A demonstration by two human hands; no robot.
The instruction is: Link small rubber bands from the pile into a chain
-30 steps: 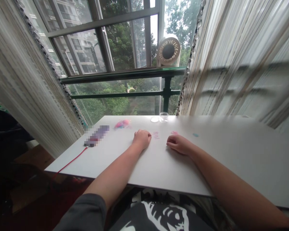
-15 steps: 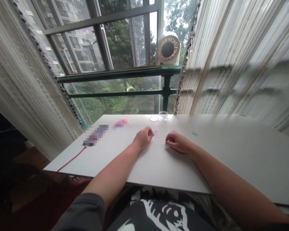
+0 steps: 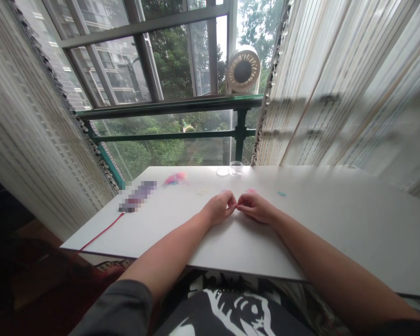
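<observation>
My left hand is closed in a pinch, its fingertips meeting those of my right hand above the white table. The right hand is pinched as well. A tiny reddish spot shows where the fingertips touch; it is too small to name. Just beyond my right hand lies a small pink cluster, partly hidden by the fingers. Some pale yellow bits rest past my left hand, and a small teal cluster is off to the right. A loose pile of tiny multicoloured pieces sits farther left.
At the table's far edge stand a clear round container and a flat clear disc, perhaps its lid. A blurred-out device with a red cable is at left. A white fan stands by the window, between curtains.
My left hand has moved right and slightly nearer, away from the faint pink bits. Its fingertips now touch those of my right hand, which has barely shifted.
</observation>
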